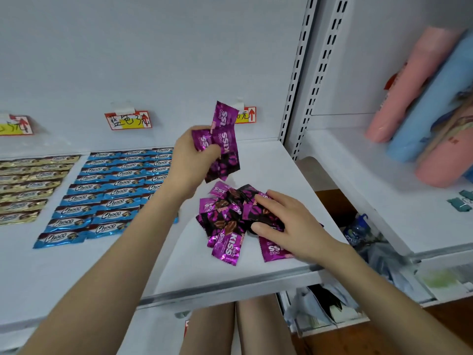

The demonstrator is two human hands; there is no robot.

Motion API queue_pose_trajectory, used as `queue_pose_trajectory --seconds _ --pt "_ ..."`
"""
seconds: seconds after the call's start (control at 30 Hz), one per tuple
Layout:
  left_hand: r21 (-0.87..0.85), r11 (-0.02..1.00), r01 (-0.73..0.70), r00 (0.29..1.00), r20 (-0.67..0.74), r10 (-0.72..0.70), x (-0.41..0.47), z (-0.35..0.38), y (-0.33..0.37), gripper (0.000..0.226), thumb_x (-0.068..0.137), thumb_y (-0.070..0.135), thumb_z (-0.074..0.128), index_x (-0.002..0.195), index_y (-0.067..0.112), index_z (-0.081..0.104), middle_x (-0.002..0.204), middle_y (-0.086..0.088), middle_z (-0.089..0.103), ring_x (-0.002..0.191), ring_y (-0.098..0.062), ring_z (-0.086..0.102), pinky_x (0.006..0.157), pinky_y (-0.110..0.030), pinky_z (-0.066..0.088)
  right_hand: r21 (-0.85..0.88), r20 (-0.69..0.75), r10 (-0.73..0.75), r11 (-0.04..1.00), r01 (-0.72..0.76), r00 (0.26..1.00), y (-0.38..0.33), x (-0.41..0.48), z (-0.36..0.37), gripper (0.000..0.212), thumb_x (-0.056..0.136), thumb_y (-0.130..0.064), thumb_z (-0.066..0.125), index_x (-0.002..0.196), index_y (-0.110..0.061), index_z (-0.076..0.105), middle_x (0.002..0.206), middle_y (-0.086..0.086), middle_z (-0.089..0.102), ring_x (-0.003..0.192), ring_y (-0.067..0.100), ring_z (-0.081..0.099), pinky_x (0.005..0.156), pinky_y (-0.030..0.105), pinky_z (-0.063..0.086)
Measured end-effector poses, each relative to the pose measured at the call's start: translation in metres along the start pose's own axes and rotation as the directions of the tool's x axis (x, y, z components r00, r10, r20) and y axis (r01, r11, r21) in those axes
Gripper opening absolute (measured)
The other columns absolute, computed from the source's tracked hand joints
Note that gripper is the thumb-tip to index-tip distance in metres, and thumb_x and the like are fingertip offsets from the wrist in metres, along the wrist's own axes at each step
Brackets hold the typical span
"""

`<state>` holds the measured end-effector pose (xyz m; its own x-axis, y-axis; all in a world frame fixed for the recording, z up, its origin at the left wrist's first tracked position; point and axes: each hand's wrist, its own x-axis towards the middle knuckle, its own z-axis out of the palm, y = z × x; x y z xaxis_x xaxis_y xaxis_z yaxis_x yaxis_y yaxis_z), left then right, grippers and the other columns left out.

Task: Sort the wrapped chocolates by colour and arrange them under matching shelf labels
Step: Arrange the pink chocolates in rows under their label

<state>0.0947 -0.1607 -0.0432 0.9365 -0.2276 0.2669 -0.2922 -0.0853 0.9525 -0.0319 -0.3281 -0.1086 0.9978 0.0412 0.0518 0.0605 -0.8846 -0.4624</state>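
L hand (194, 160) is up at 12 o'clock from the pile (225, 221), thumb and fingers clamped on a few purple packets (222, 142). A label (249, 114) is partly hidden behind them. R hand (289, 226) sits on the pile's 3 o'clock side, thumb and fingertips curled in on a dark wrapper in the heap. The pile lies loose on the shelf (268, 162). Blue bars (115, 193) sit in neat rows at its 9 o'clock, w/ gold bars (28, 188) further out at 9.

Step in hand, prob.: gather the purple ones into L, then lay them out under that label. To do it well:
- Lift one packet at a time w/ R, and don't drag the heap toward the front edge at 6 o'clock.
- Stack them the same way up in L.
- Start rows at 12 by the back wall and work toward 6, leaving a gap from the blue rows.
- Foil looks slippery, so the fan may slide if the grip slackens.
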Motion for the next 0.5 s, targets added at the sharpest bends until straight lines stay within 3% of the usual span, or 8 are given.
queue_pose_trajectory --seconds 0.07,0.17,0.23,0.3,0.43,0.5 --pt "-0.28 0.951 0.13 0.991 0.01 -0.133 -0.022 -0.01 0.004 0.021 0.084 -0.004 0.057 0.088 0.017 0.059 0.076 0.004 0.07 0.067 -0.01 0.069 0.057 -0.023 0.054 -0.011 0.017 -0.013 1.0 0.013 1.0 -0.004 0.0 -0.006 0.079 0.073 -0.073 0.028 0.142 -0.035 0.028 0.153 0.0 0.021 0.14 0.013 0.014 0.113 0.032 0.012" --pt "-0.462 0.864 0.201 0.978 0.038 -0.207 -0.047 -0.019 0.008 0.019 0.084 -0.007 0.057 0.077 0.011 0.059 0.065 0.001 0.07 0.059 -0.015 0.069 0.051 -0.024 0.054 0.157 -0.118 -0.02 0.987 0.038 0.993 -0.023 0.003 -0.021 0.069 0.076 -0.067 0.036 0.136 -0.033 0.041 0.144 -0.008 0.035 0.135 0.005 0.025 0.109 0.022 0.018" --pt "-0.518 0.828 0.215 0.972 0.035 -0.231 -0.059 -0.022 0.01 0.017 0.082 -0.006 0.059 0.078 0.01 0.059 0.065 -0.001 0.071 0.06 -0.018 0.07 0.051 -0.026 0.054 0.354 -0.246 0.002 0.931 0.088 0.969 -0.043 0.009 -0.031 0.047 0.082 -0.055 0.047 0.121 -0.03 0.055 0.123 -0.016 0.054 0.113 -0.009 0.045 0.096 0.008 0.032" --pt "-0.542 0.817 0.197 0.976 0.032 -0.214 -0.068 -0.021 0.011 0.016 0.081 -0.006 0.061 0.081 0.01 0.061 0.068 -0.003 0.071 0.062 -0.019 0.07 0.052 -0.027 0.054 0.475 -0.299 0.02 0.87 0.131 0.954 -0.064 0.017 -0.038 0.024 0.084 -0.041 0.059 0.103 -0.027 0.063 0.097 -0.019 0.063 0.09 -0.011 0.056 0.078 0.006 0.042" --pt "-0.612 0.774 0.163 0.98 0.014 -0.196 -0.079 -0.021 0.015 0.018 0.073 -0.001 0.068 0.084 0.013 0.065 0.074 -0.006 0.073 0.067 -0.022 0.071 0.054 -0.028 0.055 0.591 -0.321 0.03 0.787 0.176 0.947 -0.091 0.027 -0.041 0.006 0.08 -0.026 0.068 0.077 -0.022 0.066 0.063 -0.013 0.064 0.061 -0.005 0.059 0.06 0.008 0.044" --pt "-0.627 0.764 0.149 0.981 -0.003 -0.194 -0.079 -0.024 0.015 0.019 0.065 0.007 0.072 0.081 0.018 0.069 0.079 -0.007 0.074 0.071 -0.023 0.072 0.057 -0.029 0.056 0.637 -0.319 0.057 0.752 0.169 0.946 -0.096 0.031 -0.04 0.006 0.082 -0.023 0.068 0.077 -0.02 0.066 0.062 -0.012 0.064 0.06 -0.004 0.059 0.058 0.009 0.045"
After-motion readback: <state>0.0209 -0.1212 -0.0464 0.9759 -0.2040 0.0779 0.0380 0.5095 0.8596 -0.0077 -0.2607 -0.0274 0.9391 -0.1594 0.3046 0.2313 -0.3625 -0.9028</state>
